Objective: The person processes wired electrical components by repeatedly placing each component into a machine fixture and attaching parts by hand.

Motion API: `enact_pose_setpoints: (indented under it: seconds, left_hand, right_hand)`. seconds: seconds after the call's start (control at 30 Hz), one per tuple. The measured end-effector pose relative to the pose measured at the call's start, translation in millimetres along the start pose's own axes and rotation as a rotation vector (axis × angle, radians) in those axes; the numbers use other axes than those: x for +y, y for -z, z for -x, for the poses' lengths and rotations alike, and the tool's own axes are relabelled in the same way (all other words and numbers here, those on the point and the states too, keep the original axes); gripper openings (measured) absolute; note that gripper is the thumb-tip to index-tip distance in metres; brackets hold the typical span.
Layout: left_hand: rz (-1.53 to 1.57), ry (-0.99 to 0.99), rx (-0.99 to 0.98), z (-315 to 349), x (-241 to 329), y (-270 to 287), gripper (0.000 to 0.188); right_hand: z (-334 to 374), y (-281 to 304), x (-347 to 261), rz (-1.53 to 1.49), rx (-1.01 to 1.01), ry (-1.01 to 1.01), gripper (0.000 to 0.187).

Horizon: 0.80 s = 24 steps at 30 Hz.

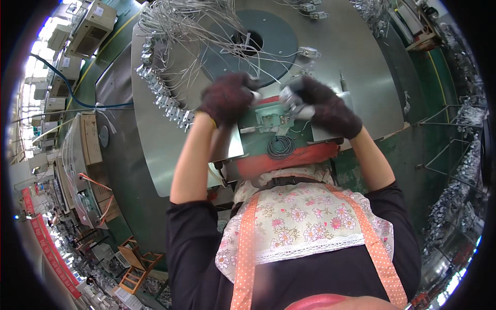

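Both my hands wear dark knitted gloves and are raised over the near part of a metal worktable. My left hand (227,99) is closed, thumb and fingers pinched together; motion blurs it, and I cannot make out what is in the pinch. Facing it, my right hand (330,106) grips a small silvery metal part (292,98) between thumb and fingers. A white wire (268,76) runs from the table's middle toward that part. Below and between the hands sits a green fixture (271,120). A coil of grey cable (280,147) lies on its near side.
A tangled bundle of pale wires (178,26) covers the far left, ending in a curved row of metal parts (160,93). A dark round disc (284,39) with a central hole lies at the middle. A slim tool (342,81) rests right of my right hand.
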<state>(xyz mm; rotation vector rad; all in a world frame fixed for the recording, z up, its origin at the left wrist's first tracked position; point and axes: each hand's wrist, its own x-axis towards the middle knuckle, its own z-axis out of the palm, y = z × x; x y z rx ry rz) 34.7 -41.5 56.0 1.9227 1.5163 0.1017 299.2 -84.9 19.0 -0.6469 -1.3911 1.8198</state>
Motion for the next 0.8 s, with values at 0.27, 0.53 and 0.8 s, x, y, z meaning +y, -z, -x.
enact_pose_setpoints:
  seconds: [0.27, 0.53, 0.8]
  left_hand:
    - [-0.658, 0.166, -0.002, -11.1, -74.6, -15.7, 0.039]
    - [-0.567, -0.366, 0.797, 24.4, -53.2, -39.0, 0.032]
    - [-0.632, -0.503, 0.144, 29.2, -24.4, -79.4, 0.041]
  right_hand:
    - [-20.5, -43.0, 23.0, 1.585, -0.262, 0.114, 0.019]
    - [-9.1, -50.0, 38.8, 1.52, -0.046, -0.051, 0.027]
    - [1.2, -46.9, 56.5, 1.356, 0.023, 0.118, 0.106]
